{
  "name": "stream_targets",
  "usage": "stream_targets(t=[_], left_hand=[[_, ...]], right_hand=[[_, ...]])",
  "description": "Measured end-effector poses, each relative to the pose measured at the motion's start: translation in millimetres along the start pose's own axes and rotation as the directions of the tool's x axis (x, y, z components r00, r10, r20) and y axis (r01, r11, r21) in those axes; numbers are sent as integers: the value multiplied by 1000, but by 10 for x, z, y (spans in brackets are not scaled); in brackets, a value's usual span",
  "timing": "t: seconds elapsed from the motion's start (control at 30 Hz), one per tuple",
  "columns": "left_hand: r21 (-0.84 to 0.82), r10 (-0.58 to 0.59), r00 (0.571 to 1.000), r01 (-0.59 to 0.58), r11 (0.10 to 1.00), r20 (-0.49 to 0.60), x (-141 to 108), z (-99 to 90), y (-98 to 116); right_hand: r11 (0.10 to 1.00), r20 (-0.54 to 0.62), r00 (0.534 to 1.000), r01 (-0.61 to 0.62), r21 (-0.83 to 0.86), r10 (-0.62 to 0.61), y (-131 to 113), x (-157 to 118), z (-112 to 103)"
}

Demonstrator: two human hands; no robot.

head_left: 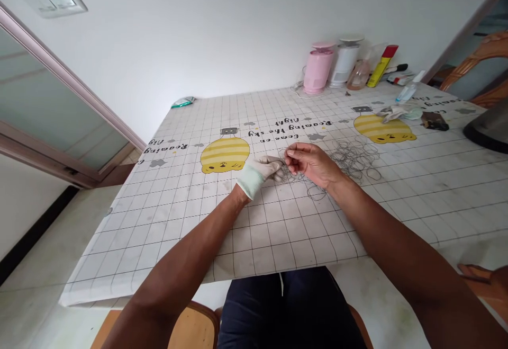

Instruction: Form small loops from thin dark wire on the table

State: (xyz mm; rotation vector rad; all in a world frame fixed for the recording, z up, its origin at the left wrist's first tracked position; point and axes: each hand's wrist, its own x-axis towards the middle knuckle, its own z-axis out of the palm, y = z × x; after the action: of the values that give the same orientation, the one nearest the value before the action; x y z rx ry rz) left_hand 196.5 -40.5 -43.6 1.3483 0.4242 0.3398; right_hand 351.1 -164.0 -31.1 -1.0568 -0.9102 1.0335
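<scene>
My left hand (266,171) wears a white knit glove with a pale green cuff. Its thumb and fingers are pressed together over the table, and what lies between them is too small to make out. Close on its right is my bare right hand (307,162), thumb and forefinger pinched and the other fingers curled. Anything in that pinch is too fine to see. Beneath and behind both hands spreads a loose tangle of thin dark wire-like loops (355,159). A few single loops stray toward the table's front.
A white checked tablecloth (159,243) with yellow bear prints covers the table. Against the wall stand a pink cylinder device (318,68), a white one (344,63), a pinkish bottle (359,75) and a yellow-red can (382,66). A dark container (490,126) sits far right; a green-white packet (183,102) lies back left.
</scene>
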Motion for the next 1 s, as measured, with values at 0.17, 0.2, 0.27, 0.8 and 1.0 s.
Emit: stream_targets(t=[0.17, 0.2, 0.27, 0.8, 1.0], left_hand=[[-6, -2, 998, 2, 1000, -64, -43, -54, 24], [-29, 9, 996, -12, 999, -87, -55, -65, 30], [-84, 39, 993, -48, 995, -113, -82, -83, 41], [-326, 166, 986, -164, 931, -24, -78, -253, -48], [-409, 222, 972, -234, 882, -76, -66, -276, -15]], right_hand=[[1000, -84, 996, -1, 6, 1, 39, 11, 47], [1000, -113, 994, 4, -18, -6, 43, 12, 57], [997, -145, 989, 0, -79, -11, 50, 11, 74], [987, -17, 998, 64, -146, -67, 69, -41, 170], [987, -17, 994, 105, -123, -108, 28, -37, 138]])
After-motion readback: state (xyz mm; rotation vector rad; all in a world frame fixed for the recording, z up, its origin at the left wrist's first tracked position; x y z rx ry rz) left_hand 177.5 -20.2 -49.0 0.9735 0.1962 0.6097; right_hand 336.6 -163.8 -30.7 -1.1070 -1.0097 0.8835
